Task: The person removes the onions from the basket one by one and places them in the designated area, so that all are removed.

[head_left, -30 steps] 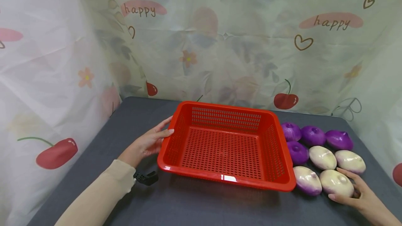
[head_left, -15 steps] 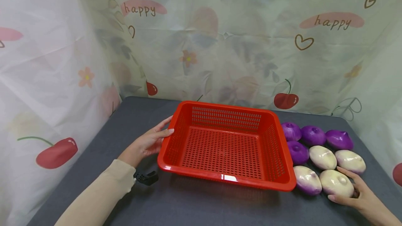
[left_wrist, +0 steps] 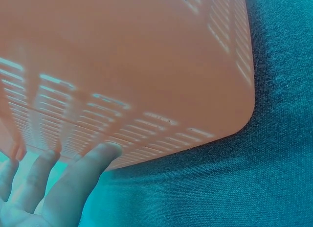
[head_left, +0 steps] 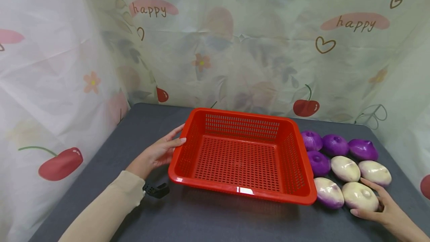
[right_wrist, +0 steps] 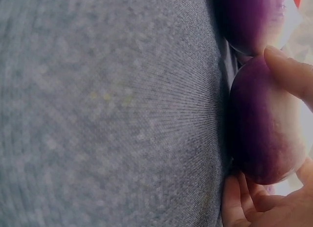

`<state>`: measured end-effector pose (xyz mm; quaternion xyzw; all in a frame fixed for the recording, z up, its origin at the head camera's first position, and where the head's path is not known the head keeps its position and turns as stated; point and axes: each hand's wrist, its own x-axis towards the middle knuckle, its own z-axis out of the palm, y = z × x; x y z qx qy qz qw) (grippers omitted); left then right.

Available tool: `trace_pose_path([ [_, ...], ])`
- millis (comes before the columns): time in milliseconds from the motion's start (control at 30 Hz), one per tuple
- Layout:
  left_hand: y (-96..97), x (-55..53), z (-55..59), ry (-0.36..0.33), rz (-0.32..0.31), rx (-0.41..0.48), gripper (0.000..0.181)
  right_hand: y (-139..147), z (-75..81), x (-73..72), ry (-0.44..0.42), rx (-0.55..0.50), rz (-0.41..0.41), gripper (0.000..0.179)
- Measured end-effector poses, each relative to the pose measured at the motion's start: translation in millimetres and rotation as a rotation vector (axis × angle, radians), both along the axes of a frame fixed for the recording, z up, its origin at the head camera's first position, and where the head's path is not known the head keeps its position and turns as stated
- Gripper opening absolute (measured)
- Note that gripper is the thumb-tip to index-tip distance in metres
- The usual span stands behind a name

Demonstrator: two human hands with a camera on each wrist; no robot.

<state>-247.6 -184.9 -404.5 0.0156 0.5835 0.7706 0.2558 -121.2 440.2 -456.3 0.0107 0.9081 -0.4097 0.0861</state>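
A red slotted plastic basket (head_left: 236,163) stands in the middle of the table in the head view, with nothing in it. Against its left end is my left hand (head_left: 160,151), fingers extended, the thumb tip at the rim; the left wrist view has the fingertips at the basket's slotted outer wall (left_wrist: 146,80). At the lower right my right hand (head_left: 386,206) holds a white-and-purple turnip (head_left: 359,196) on the table, thumb on its near side and fingers round its far side. In the right wrist view this turnip (right_wrist: 261,124) is purple low down and pale above.
Other white-and-purple turnips (head_left: 329,193) lie close around the held one. Behind them are several glossy purple, onion-like vegetables (head_left: 335,145), the nearest ones right beside the basket. A black wrist strap (head_left: 157,190) is at my left wrist. Patterned curtains (head_left: 242,66) surround the dark grey table (head_left: 201,219).
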Motion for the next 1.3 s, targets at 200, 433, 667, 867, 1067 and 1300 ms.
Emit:
trace_pose_path([
  [200, 0.9, 1.0, -0.1, -0.002, 0.000, 0.004, 0.068, 1.6, -2.5, 0.2, 0.021, 0.021, -0.004, 0.089],
  [433, 1.6, 1.8, -1.2, -0.007, 0.007, 0.006, 0.068, 3.4, -9.0, 2.2, 0.102, 0.020, 0.004, 0.090],
  [667, 1.7, 0.8, -2.4, 0.005, -0.016, 0.013, 0.068, 3.6, -10.4, 3.5, 0.132, 0.012, 0.017, 0.092],
  [867, 2.6, 0.0, -3.2, 0.001, -0.026, 0.035, 0.066, 3.9, -8.5, 4.3, 0.105, 0.041, 0.007, 0.096],
  [1067, 4.1, -1.2, -2.6, -0.003, -0.032, 0.043, 0.065, 4.3, -6.4, 4.7, 0.090, 0.052, 0.016, 0.096],
  [1300, 4.7, -3.2, -2.2, -0.021, 0.005, 0.006, 0.066, 2.0, -0.9, 2.1, 0.066, 0.024, 0.027, 0.093],
])
